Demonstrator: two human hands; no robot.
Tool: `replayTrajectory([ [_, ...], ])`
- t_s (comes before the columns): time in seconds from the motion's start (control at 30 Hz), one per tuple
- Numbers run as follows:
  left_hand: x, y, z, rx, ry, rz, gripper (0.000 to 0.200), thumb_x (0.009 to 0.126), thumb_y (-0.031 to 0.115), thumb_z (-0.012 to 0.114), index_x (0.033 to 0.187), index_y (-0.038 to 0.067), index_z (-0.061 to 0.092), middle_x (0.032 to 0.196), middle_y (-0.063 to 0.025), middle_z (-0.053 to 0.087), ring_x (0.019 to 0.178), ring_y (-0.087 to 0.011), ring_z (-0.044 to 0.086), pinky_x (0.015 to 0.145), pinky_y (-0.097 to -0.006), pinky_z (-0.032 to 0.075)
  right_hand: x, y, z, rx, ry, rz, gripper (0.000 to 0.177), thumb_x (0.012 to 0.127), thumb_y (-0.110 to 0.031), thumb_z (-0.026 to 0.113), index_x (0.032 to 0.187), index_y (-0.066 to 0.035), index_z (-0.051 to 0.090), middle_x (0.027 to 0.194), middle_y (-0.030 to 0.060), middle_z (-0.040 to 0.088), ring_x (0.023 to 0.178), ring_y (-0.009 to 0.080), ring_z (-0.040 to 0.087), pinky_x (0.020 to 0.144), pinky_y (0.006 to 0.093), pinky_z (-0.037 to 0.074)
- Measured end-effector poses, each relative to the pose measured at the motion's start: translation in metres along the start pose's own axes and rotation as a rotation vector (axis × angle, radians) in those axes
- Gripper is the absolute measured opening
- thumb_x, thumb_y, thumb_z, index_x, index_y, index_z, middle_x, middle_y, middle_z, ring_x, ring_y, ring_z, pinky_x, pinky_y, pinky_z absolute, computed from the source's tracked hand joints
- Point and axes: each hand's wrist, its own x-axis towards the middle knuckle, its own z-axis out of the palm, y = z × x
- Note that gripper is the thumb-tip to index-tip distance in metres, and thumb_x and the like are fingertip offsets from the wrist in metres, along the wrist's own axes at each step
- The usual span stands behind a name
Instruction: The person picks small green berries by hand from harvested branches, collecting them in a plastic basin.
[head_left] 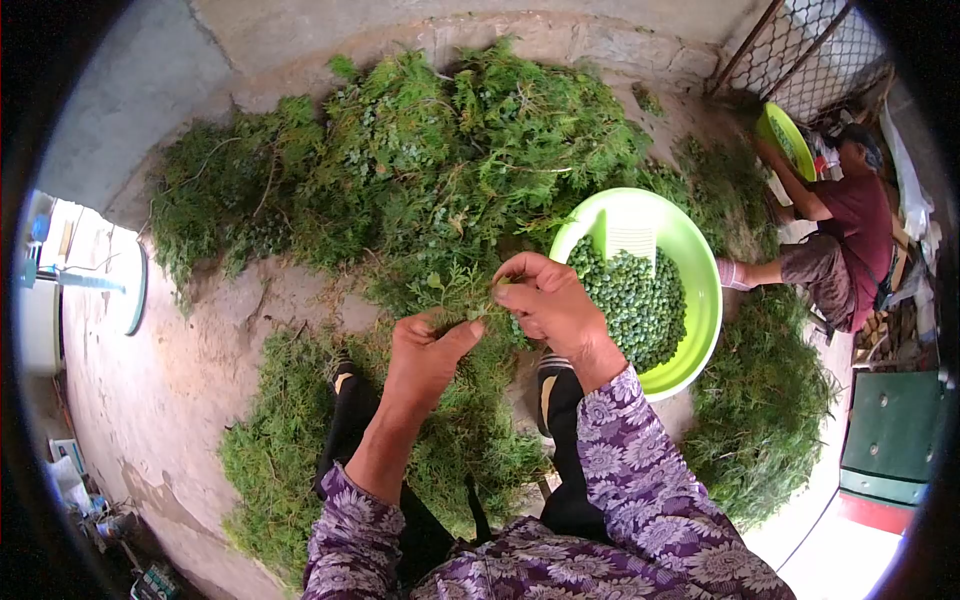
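My left hand (425, 358) is closed on a small green sprig (462, 290), thumb and fingers pinched at its lower end. Beside it, my right hand (552, 305) has thumb and forefinger pinched together at the sprig's right side; a bit of green shows at the fingertips. Just right of my right hand lies a lime-green basin (705, 290) with a ribbed panel, holding a mass of small green berries (635, 310). Leafy cut branches (400, 150) are heaped behind the hands, and more foliage lies between my feet.
On the right sits another person (850, 230) in a maroon shirt, near a second green basin (790, 140). More branches (760, 400) lie below the basin. A green and red box (893, 430) stands lower right. A wall (330, 30) runs along the back.
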Motion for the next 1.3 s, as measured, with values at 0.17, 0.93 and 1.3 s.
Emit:
replayTrajectory([
  [0.17,0.000,0.003,0.000,-0.054,-0.019,0.008,0.005,0.074,0.006,0.063,0.075,0.002,0.061,0.067,0.0062,0.054,0.058,-0.0016,0.044,0.050,-0.0194,0.034,0.008,0.013,0.007,0.641,-0.063,0.092,0.011,0.076,-0.012,0.059,0.080,-0.004,0.053,0.056,-0.0020,0.047,0.039,0.0038,0.034,0.035,0.0185,0.025],
  [0.93,0.000,0.004,-0.006,0.013,0.042,0.012,0.007,0.076,0.007,0.060,0.075,0.000,0.060,0.064,0.0059,0.051,0.055,-0.0014,0.039,0.047,-0.0189,0.032,-0.002,-0.007,0.015,0.090,-0.140,0.046,0.028,0.075,-0.021,0.063,0.094,-0.002,0.056,0.067,0.0012,0.055,0.052,0.0044,0.048,0.043,0.0172,0.037],
  [1.3,0.006,-0.016,-0.002,0.129,0.069,0.139,0.012,0.076,0.008,0.060,0.066,0.003,0.055,0.059,0.0090,0.045,0.054,-0.0006,0.035,0.045,-0.0186,0.028,0.002,0.013,0.022,-0.150,-0.004,-0.118,0.026,0.068,-0.024,0.068,0.077,-0.001,0.057,0.070,0.0059,0.058,0.065,0.0101,0.052,0.057,0.0259,0.044],
])
